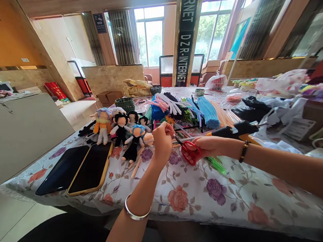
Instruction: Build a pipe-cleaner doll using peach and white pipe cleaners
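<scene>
My right hand [208, 146] grips a pair of red-handled scissors [190, 152], their dark blades pointing left toward my other hand. Fingers pinched, my left hand [162, 141] is raised in front of the scissor tips; a small pale bit shows at its fingertips, too small to name. Just left of it stand several small yarn dolls, one with blue hair [137, 130] and one in an orange top [102, 126]. Behind both hands lies a pile of fuzzy craft stems, including a light blue bundle [208, 111]. Below my right hand is a green translucent tool [216, 164].
Two phones, a dark one [62, 169] and one in a yellow case [91, 169], lie at the left on the floral tablecloth [189, 196]. A black and orange glue gun [232, 129] sits beyond my right hand. Plastic bags [278, 110] and a carton crowd the right side.
</scene>
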The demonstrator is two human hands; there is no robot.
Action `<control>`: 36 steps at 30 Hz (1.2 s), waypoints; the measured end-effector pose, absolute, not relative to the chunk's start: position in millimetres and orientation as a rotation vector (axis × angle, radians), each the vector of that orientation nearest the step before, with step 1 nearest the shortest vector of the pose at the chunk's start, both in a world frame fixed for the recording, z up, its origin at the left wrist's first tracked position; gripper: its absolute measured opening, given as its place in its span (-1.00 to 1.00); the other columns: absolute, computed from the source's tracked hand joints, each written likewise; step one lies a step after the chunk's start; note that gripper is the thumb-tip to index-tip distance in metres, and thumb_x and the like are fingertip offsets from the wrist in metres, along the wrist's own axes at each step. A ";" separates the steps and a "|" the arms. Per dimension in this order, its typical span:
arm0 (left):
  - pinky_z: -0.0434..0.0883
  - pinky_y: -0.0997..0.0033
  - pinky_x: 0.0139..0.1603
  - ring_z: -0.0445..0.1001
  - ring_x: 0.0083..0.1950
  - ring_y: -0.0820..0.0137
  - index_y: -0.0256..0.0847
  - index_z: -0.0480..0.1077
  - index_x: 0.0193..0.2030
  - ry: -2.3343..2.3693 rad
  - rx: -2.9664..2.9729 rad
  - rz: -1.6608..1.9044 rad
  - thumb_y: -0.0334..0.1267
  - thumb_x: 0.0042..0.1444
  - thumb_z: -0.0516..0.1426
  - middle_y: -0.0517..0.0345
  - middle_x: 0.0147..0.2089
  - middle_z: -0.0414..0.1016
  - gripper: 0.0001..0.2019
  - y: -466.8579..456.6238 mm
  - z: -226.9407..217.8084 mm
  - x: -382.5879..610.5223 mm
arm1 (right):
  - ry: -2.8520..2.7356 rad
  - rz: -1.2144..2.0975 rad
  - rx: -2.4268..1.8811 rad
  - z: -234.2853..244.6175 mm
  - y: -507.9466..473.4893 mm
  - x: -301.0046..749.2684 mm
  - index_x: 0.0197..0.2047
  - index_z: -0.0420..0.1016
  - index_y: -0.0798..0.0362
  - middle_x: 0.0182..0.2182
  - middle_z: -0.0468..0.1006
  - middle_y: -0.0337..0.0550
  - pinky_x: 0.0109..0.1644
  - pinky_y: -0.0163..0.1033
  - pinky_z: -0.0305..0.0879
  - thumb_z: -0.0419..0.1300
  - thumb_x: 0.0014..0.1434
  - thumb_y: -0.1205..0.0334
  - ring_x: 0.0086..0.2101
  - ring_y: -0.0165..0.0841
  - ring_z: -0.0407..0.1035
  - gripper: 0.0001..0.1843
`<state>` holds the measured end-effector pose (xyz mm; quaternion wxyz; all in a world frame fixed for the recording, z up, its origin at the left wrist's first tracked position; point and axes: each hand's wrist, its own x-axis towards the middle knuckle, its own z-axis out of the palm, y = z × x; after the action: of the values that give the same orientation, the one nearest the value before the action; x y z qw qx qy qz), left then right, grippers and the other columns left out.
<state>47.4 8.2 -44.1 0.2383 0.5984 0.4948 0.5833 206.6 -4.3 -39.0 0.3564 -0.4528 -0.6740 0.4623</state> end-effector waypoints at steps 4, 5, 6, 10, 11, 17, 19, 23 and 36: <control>0.29 0.56 -0.39 0.47 -0.41 0.45 -0.20 0.27 -0.54 1.415 1.614 1.632 -0.57 -0.10 0.09 0.25 -0.53 0.42 -0.82 6.8 -39.8 48.0 | -1.775 1.684 -1.141 -40.0 -14.7 208.4 -0.55 0.43 0.16 -0.59 0.47 -0.10 -0.40 -0.17 0.35 0.13 0.01 0.20 -0.57 -0.37 0.37 -0.78; 0.29 0.56 -0.39 0.47 -0.41 0.45 -0.20 0.28 -0.52 1.431 1.607 1.638 -0.56 -0.09 0.10 0.24 -0.52 0.42 -0.82 6.6 -39.0 48.0 | -1.758 1.727 -1.131 -40.6 -17.3 208.5 -0.51 0.43 0.15 -0.58 0.46 -0.13 -0.38 -0.20 0.33 0.13 0.02 0.15 -0.56 -0.40 0.35 -0.76; 0.30 0.55 -0.38 0.47 -0.41 0.46 -0.20 0.29 -0.51 1.441 1.600 1.642 -0.56 -0.08 0.11 0.24 -0.50 0.43 -0.83 6.5 -38.5 48.0 | -1.742 1.747 -1.123 -41.4 -19.6 208.4 -0.49 0.42 0.14 -0.57 0.44 -0.17 -0.37 -0.24 0.31 0.14 0.03 0.11 -0.55 -0.43 0.33 -0.75; 0.33 0.55 -0.36 0.49 -0.39 0.47 -0.19 0.29 -0.45 1.417 1.601 1.660 -0.57 -0.07 0.11 0.24 -0.46 0.43 -0.82 6.0 -37.8 48.5 | -1.787 1.656 -1.157 -45.4 -26.1 206.2 -0.46 0.39 0.12 -0.58 0.37 -0.24 -0.44 -0.33 0.15 0.13 0.09 -0.06 -0.56 -0.48 0.24 -0.62; 0.34 0.56 -0.36 0.49 -0.38 0.47 -0.20 0.29 -0.44 1.407 1.602 1.671 -0.58 -0.07 0.10 0.24 -0.45 0.43 -0.81 5.7 -37.6 48.7 | -1.873 1.544 -1.208 -46.0 -28.2 205.0 -0.47 0.39 0.12 -0.60 0.37 -0.24 -0.46 -0.33 0.12 0.10 0.12 -0.08 -0.57 -0.47 0.23 -0.60; 0.36 0.59 -0.40 0.51 -0.38 0.49 -0.21 0.27 -0.38 1.354 1.550 1.713 -0.66 -0.11 0.07 0.23 -0.41 0.39 -0.74 4.6 -35.6 50.3 | -2.420 0.424 -1.534 -47.0 -54.7 191.3 -0.52 0.43 0.10 -0.57 0.50 -0.11 -0.45 -0.28 0.02 0.04 0.20 0.09 -0.53 -0.36 0.34 -0.64; 0.37 0.58 -0.39 0.50 -0.40 0.50 -0.21 0.28 -0.38 1.337 1.547 1.712 -0.66 -0.12 0.08 0.24 -0.41 0.38 -0.74 5.3 -36.0 50.7 | -2.481 0.184 -1.554 -47.7 -64.1 186.7 -0.49 0.45 0.09 -0.52 0.55 -0.06 -0.44 -0.26 0.00 0.06 0.19 0.08 -0.50 -0.31 0.38 -0.66; 0.39 0.56 -0.37 0.48 -0.42 0.50 -0.20 0.29 -0.38 1.275 1.603 1.685 -0.60 -0.11 0.13 0.27 -0.44 0.38 -0.77 7.2 -38.2 51.6 | -2.461 0.087 -1.510 -46.9 -69.0 183.6 -0.51 0.42 0.07 -0.55 0.53 -0.07 -0.43 -0.24 -0.01 -0.06 0.28 0.11 -0.51 -0.31 0.39 -0.58; 0.40 0.47 -0.35 0.48 -0.44 0.45 -0.25 0.38 -0.43 0.963 1.444 1.460 -0.43 -0.33 0.32 0.22 -0.49 0.49 -0.73 6.5 -39.9 52.5 | -1.496 1.151 -0.991 -65.4 -20.4 196.3 -0.34 0.33 0.06 -0.42 0.42 -0.20 -0.40 -0.29 0.28 0.20 -0.01 -0.23 -0.50 -0.47 0.29 -0.52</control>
<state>52.5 6.5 -39.9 0.4232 0.5768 0.3849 0.5832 196.3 -20.4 -65.4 0.4837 -0.4069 -0.6142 0.4725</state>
